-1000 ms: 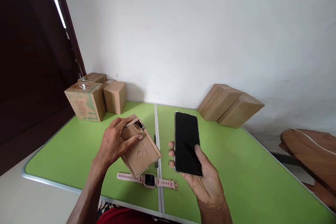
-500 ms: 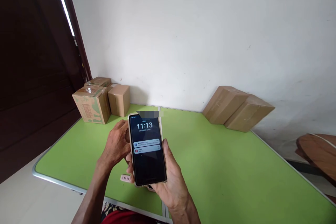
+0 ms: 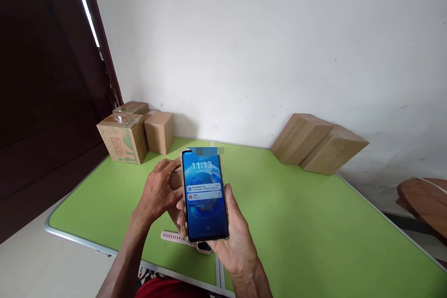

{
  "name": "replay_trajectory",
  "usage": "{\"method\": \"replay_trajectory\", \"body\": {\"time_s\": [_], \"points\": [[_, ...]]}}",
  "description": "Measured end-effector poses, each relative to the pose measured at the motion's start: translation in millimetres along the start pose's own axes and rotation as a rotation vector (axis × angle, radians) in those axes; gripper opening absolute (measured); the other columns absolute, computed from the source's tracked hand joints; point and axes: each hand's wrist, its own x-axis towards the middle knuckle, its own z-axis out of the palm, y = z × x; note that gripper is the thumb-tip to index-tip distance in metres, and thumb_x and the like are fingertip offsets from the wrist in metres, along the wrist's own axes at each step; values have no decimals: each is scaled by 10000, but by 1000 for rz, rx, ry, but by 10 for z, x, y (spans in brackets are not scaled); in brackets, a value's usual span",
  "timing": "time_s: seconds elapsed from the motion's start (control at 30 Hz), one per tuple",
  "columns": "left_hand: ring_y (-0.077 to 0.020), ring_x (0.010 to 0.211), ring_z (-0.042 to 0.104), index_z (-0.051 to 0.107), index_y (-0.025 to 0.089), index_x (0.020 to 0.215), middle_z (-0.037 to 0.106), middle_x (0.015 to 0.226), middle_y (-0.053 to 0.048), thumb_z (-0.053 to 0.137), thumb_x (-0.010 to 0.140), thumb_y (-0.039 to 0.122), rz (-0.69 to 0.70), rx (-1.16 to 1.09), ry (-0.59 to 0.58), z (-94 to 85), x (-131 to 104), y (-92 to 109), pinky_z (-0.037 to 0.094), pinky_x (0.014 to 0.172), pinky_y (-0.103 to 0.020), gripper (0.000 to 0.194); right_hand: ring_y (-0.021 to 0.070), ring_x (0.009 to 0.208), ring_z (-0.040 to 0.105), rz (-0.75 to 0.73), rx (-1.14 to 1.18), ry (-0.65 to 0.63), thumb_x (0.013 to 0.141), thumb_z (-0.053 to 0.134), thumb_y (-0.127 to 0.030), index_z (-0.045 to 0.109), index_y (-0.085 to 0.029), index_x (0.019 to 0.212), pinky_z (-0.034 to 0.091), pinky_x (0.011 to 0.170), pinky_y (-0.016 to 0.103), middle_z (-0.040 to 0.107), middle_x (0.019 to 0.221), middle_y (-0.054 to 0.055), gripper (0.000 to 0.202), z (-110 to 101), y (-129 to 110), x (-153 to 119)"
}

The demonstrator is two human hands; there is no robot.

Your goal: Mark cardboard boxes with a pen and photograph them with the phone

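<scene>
My right hand [image 3: 235, 242] is wrapped round a phone [image 3: 206, 209], held upright over the table with its lit blue screen showing 11:13. Just left of the phone, my left hand [image 3: 159, 191] has its fingers curled round a brown object [image 3: 176, 181], which the phone partly hides; I cannot make out what it is. Below the phone a smartwatch [image 3: 204, 247] with a pale pink strap lies on the green table [image 3: 286, 223], partly covered by the phone and my right hand.
Several cardboard boxes [image 3: 122, 142] stand at the table's back left, by a dark door [image 3: 45, 88]. Two more boxes [image 3: 303, 137] lean together at the back right near the white wall [image 3: 244, 46]. A brown wooden surface [image 3: 424, 202] shows at the far right.
The phone has moved slightly right with my right hand, and its screen has turned from dark to bright blue. More of the brown object and the watch now shows.
</scene>
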Motion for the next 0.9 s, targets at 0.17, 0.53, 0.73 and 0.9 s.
{"method": "replay_trajectory", "body": {"time_s": [0.17,0.53,0.73,0.9], "points": [[-344,1150,725,738,222,1375,753,1249,-126,798,924,471,7,-26,-8,11,-1,-44,576,988,-486,519,304,866,805,-98,-50,58,912,668,-836,836,-155,1198,646,789,437,845,1123,183,758,-67,-180,-86],[-329,1113,761,763,244,1344,772,1258,-122,810,895,657,-2,-27,42,-13,-24,-103,610,959,-455,611,326,947,838,-259,-218,406,986,555,-821,782,-205,1274,670,846,480,856,1167,167,717,-574,-555,-289],[-344,1154,752,765,262,1345,773,1278,-114,841,873,637,1,-6,53,14,-18,-109,619,962,-465,608,285,939,861,-132,-399,756,1135,455,-553,717,-167,1311,673,894,423,870,1101,152,499,-1363,-686,-311],[-347,1142,748,753,233,1356,763,1284,-129,804,890,677,4,-26,35,21,-16,-103,613,967,-486,646,316,951,868,-54,-508,886,1060,614,-565,731,-125,1261,675,892,419,866,1032,196,497,-1854,-585,-442]]}}
